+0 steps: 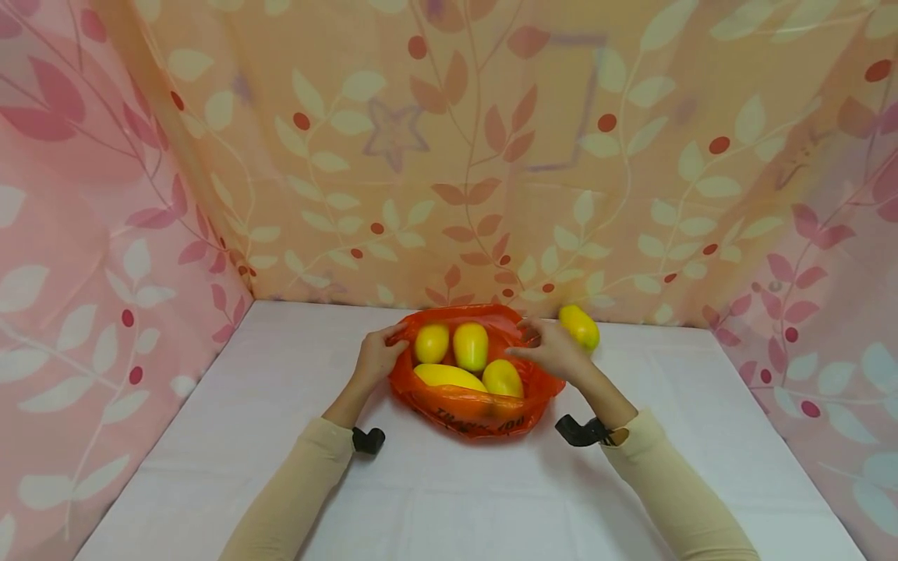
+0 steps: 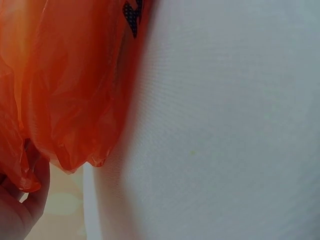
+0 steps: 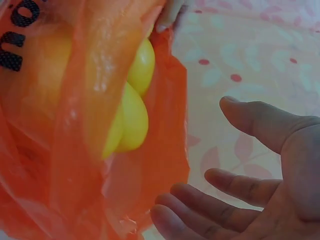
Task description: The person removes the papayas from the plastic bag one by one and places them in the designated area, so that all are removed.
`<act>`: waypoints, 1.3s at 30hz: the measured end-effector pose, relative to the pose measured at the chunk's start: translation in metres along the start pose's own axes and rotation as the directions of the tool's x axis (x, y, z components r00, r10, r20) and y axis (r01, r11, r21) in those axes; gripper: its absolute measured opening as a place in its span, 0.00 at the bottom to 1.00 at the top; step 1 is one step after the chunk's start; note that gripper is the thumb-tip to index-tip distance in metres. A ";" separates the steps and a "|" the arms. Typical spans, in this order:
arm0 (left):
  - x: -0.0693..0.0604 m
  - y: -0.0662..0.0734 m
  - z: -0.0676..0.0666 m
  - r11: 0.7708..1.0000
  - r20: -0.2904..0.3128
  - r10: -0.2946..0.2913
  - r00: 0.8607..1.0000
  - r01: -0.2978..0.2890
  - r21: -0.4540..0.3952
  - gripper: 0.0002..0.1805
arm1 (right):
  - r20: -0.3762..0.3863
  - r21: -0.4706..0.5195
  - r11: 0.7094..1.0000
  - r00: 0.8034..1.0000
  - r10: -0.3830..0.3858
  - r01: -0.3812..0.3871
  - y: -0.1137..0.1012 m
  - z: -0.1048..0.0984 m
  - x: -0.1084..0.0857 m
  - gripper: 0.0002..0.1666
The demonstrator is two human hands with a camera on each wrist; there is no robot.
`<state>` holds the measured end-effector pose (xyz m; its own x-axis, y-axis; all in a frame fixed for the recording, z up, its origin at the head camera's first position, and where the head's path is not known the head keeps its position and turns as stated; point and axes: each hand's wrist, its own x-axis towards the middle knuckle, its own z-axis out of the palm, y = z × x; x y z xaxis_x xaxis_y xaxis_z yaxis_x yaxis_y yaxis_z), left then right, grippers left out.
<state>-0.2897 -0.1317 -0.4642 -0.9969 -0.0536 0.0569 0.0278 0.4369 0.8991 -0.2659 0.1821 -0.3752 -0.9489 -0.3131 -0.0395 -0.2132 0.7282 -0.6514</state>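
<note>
An orange plastic bag (image 1: 484, 417) with black lettering lies mouth up on the white table. Several yellow mangoes (image 1: 471, 347) show inside it. My left hand (image 1: 380, 355) pinches the bag's left rim; in the left wrist view, fingers (image 2: 41, 187) and thumb bend around the plastic. My right hand (image 1: 554, 352) hovers at the bag's right rim. In the right wrist view its fingers (image 3: 215, 212) are spread and the thumb stands apart, with nothing held. Another yellow mango (image 1: 579, 328), with a greenish end, lies outside the bag, just beyond the right hand.
White cloth covers the table (image 1: 449, 506). A patterned curtain (image 1: 463, 156) rises along the back edge, with pink patterned sheets (image 1: 91, 312) at both sides. Black camera mounts (image 1: 581, 430) sit at both wrists.
</note>
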 end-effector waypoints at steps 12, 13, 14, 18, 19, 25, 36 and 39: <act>0.001 0.000 0.001 1.000 0.003 -0.023 1.000 0.023 0.002 0.23 | 0.044 -0.033 0.999 0.999 0.021 -0.020 0.002 0.018 0.004 0.36; 0.001 0.000 0.001 1.000 0.003 -0.026 1.000 0.026 0.000 0.23 | 0.049 -0.035 0.999 0.998 0.024 -0.023 0.002 0.019 0.004 0.37; 0.001 0.000 0.001 1.000 0.003 -0.031 1.000 0.031 -0.002 0.23 | 0.056 -0.039 0.999 0.998 0.031 -0.029 0.003 0.021 0.004 0.37; 0.001 -0.001 0.002 0.999 0.005 -0.047 0.999 0.047 -0.023 0.23 | 0.082 -0.045 0.998 0.995 0.055 -0.051 0.005 0.027 0.004 0.39; 0.001 -0.001 0.002 0.999 0.007 -0.047 0.999 0.047 -0.025 0.23 | 0.086 -0.053 0.997 0.995 0.055 -0.051 0.005 0.028 0.004 0.39; 0.002 -0.001 0.001 1.000 0.001 -0.026 1.000 0.026 -0.016 0.23 | 0.113 -0.089 0.994 0.991 0.069 -0.059 0.003 0.031 0.003 0.42; 0.000 0.001 0.001 1.000 -0.023 0.010 1.000 -0.010 -0.008 0.22 | 0.168 -0.193 0.978 0.979 0.116 -0.083 0.004 0.037 0.002 0.46; 0.000 0.001 0.001 1.000 -0.021 0.002 1.000 -0.002 -0.011 0.22 | 0.177 -0.210 0.974 0.977 0.120 -0.081 0.004 0.038 0.003 0.46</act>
<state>-0.2901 -0.1302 -0.4635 -0.9951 -0.0716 0.0677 0.0307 0.4273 0.9036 -0.2611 0.1607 -0.4068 -0.9111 -0.3270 -0.2509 -0.1796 0.8629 -0.4725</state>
